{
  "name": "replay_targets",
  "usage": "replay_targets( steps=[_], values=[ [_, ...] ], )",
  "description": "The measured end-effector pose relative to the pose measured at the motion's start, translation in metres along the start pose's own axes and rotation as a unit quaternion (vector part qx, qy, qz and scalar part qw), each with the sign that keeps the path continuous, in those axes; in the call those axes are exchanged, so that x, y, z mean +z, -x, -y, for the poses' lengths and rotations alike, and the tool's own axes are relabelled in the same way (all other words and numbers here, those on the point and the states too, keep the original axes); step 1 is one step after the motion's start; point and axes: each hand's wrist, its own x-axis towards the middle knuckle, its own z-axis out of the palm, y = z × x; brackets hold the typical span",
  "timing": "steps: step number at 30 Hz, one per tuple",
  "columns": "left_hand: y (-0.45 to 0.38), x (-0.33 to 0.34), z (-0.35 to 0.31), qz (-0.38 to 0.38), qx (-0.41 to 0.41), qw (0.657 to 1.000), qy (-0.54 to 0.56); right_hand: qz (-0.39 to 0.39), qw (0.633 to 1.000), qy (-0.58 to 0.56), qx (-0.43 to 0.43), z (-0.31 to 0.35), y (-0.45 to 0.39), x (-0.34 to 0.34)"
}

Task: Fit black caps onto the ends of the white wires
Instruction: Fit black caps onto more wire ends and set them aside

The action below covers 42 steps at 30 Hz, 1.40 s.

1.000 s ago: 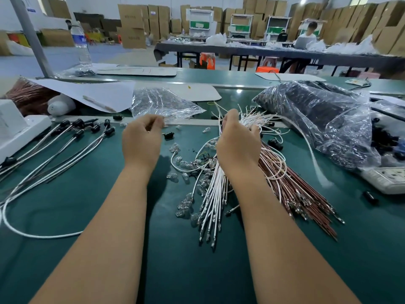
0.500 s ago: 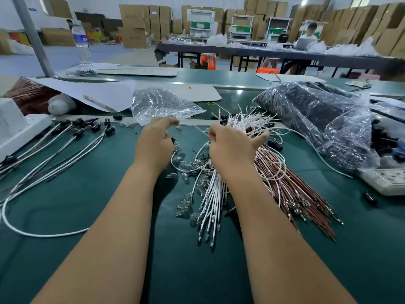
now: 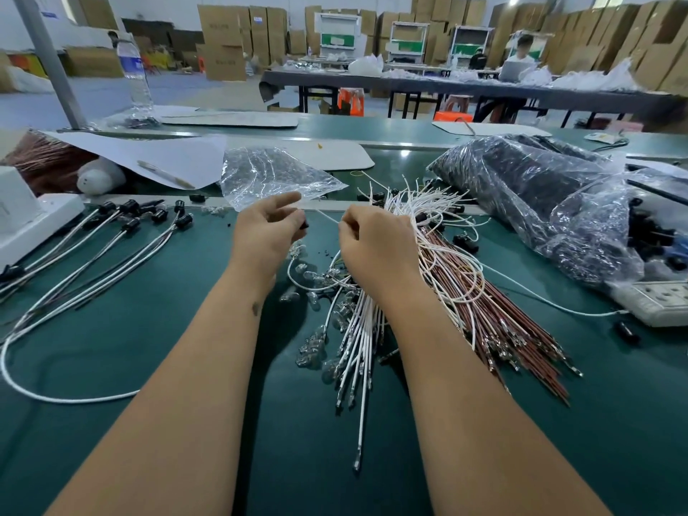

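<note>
My left hand point(image 3: 265, 232) holds a small black cap point(image 3: 304, 225) between its fingers, above the green table point(image 3: 111, 348). My right hand point(image 3: 372, 243) pinches the end of one white wire point(image 3: 327, 216) that points toward the cap, a short gap apart. Under the right hand lies a bundle of loose white wires point(image 3: 359, 340) with metal tips. To the left lie several finished white wires with black caps point(image 3: 130, 221). More loose black caps point(image 3: 465, 242) sit near the bundle's far end.
Brown wires point(image 3: 502, 322) fan out right of the white bundle. Small clear glass bulbs point(image 3: 312, 348) are scattered between my arms. A crumpled clear bag point(image 3: 268, 176) lies beyond my hands, a large bag of black parts point(image 3: 540, 202) at right, a power strip point(image 3: 655, 301) beside it.
My left hand picked up a black cap and rose toward centre. My right hand left the bundle's top and now pinches a single white wire end facing the cap.
</note>
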Motion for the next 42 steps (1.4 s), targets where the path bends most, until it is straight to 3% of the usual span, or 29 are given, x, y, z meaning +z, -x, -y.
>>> replay_targets(
  steps=[3,7,22,30,42],
  values=[
    [0.0026,0.0031,-0.0042,0.006,-0.067,0.985,0.162,0.009,0.993,-0.11,0.029,-0.0023,-0.0002,0.0026],
    [0.0026,-0.002,-0.0041,-0.019,-0.09,0.966,0.243,-0.025,0.983,-0.176,0.043,-0.0037,0.0001,0.0033],
    [0.0054,-0.0011,-0.0027,0.056,-0.071,0.968,0.234,-0.065,0.985,-0.158,0.035,-0.0056,0.0007,0.0045],
    [0.0024,-0.0016,-0.0007,0.031,-0.063,0.969,0.237,-0.102,0.98,-0.159,0.067,-0.0087,-0.0006,0.0003],
    [0.0096,0.0048,-0.0025,0.071,-0.06,0.967,0.235,-0.071,0.976,-0.198,0.046,-0.0076,0.0005,0.0043]
  ],
)
